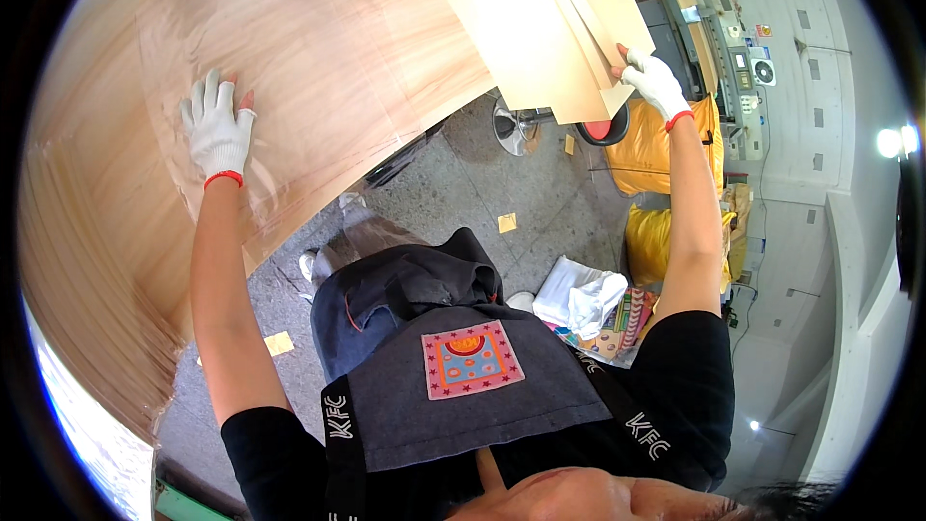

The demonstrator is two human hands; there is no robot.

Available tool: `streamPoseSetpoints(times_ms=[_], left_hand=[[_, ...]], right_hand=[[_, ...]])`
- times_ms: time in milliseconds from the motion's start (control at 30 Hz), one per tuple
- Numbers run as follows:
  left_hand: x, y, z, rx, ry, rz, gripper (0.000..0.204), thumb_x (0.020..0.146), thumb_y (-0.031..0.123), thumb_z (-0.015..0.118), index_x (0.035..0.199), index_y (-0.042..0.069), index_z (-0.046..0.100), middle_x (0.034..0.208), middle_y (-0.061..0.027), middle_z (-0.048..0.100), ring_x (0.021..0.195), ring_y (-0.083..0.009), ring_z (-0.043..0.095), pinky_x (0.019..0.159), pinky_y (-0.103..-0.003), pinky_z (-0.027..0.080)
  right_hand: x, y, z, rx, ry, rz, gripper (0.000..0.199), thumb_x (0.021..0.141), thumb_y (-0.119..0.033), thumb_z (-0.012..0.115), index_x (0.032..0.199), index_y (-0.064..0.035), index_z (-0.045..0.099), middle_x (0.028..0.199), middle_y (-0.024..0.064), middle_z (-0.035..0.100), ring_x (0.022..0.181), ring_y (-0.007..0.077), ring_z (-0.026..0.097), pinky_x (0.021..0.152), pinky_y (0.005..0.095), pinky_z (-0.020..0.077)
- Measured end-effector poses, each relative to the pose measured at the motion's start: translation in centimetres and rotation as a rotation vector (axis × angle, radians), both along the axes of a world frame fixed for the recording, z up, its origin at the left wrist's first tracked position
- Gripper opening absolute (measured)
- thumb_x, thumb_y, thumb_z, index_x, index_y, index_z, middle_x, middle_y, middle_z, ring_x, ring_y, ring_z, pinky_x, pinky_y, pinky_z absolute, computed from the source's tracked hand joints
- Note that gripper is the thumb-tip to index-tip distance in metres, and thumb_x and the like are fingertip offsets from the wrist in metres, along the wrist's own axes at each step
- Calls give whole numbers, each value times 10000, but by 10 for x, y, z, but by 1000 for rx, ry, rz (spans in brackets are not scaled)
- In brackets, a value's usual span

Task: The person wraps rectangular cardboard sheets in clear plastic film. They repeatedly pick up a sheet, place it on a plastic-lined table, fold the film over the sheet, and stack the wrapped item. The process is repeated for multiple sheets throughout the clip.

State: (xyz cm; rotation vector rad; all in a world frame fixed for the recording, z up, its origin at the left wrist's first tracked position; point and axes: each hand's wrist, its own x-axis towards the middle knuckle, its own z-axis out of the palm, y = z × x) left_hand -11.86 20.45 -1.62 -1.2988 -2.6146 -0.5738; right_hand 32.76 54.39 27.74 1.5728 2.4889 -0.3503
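Note:
My left hand (218,127) lies flat with fingers spread on a wood-patterned table (309,48), where clear plastic film seems to cover the top. It wears a white knit glove with a red cuff, some fingertips bare. At the right, my right hand (652,80), gloved the same way, pinches the near right edge of a pale yellow sheet (521,29) of paper or thin card. Several such sheets overlap there, and a long fold or edge runs along them. The stack reaches past the table's right edge. How many layers my fingers hold cannot be made out.
Beyond the table's right edge stands a round stool (606,125) on a metal base. Yellow sacks (666,150) and grey machine equipment (738,77) line the right side. White cloth (579,294) lies in a pile on the grey floor, with small yellow scraps (507,223) about.

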Motion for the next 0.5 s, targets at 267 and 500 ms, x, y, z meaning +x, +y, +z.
streamPoseSetpoints(times_ms=[267,500], left_hand=[[-1,0,-2,-25,13,7,369,865,360,578,1159,137,559,1407,-52,428,1310,-266,351,1102,-475,250],[-2,0,2,-112,-15,17,381,892,350,538,1203,130,522,1439,-61,399,1335,-274,328,1115,-451,229]], right_hand=[[3,2,-1,-39,94,-14,390,832,-98,516,1189,60,536,1289,87,586,982,149,640,833,263,467],[1,2,2,-62,84,-4,415,833,-104,531,1215,56,532,1331,84,553,988,146,641,830,253,464]])
